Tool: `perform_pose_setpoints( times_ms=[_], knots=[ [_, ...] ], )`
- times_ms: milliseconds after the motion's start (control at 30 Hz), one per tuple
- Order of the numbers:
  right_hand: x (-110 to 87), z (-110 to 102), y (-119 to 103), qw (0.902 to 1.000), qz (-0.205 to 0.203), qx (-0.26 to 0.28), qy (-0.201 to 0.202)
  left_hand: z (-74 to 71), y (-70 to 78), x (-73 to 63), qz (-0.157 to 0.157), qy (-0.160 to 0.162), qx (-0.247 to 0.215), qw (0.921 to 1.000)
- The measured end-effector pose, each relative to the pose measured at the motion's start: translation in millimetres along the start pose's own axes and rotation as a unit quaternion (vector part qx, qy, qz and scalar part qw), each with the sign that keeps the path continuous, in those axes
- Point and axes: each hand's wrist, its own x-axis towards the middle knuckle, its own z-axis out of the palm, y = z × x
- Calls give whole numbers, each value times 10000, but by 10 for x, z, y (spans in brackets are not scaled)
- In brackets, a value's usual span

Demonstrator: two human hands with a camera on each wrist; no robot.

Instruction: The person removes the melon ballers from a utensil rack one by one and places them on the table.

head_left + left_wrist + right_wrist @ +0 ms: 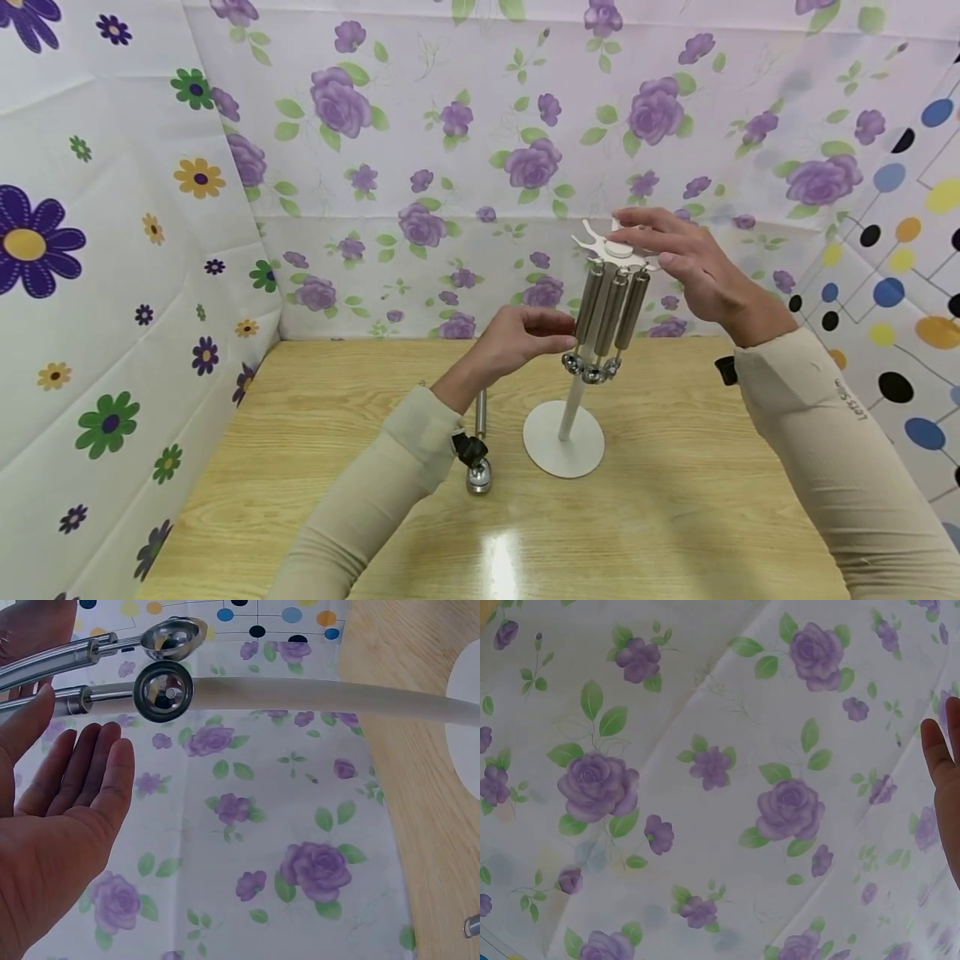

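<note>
- Standing on a pale wooden worktop (pixel 675 517) is a white rack (pixel 564 437) with a round foot, a slim post and a slotted top plate (the plate sits right under the right hand).
- Hanging from that plate are several steel scoops (pixel 611 321), handles up and small round bowls down, bunched close around the post.
- The right hand (pixel 686 262) hovers at the top plate with fingers stretched out nearly straight; its grip is loose and holds nothing, fingertips touching or just over the plate's edge, I cannot tell which.
- The left hand (pixel 517 337) is just beside the hanging handles, fingers extended toward them. In the wrist view the left palm is flat and the fingers (pixel 82 769) straight, apart from the scoops, so that grip is slack and empty too.
- One more scoop (pixel 480 454) lies flat on the worktop near the rack's foot, partly hidden behind the left forearm and its wrist strap.
- Both arms wear beige sleeves (pixel 832 442).
- Flowered sheets (pixel 420 125) wall the space, purple roses behind, big daisies on the left, coloured dots on the right.
</note>
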Motion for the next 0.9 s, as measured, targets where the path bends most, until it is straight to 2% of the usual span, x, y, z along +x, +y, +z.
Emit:
perform_pose_setpoints(
  times_ms=[400,700,900],
  knots=[
    [-19,-6,20,10000,-6,-29,-9,50,52,53,222,-86,-47,9997],
    [-13,-31,-40,9988,447,-157,-147,-5,57,4,270,-64,284,9992],
    [-7,-37,-75,9977,610,-231,-207,-54,87,-38,295,-42,204,9993]
  ],
)
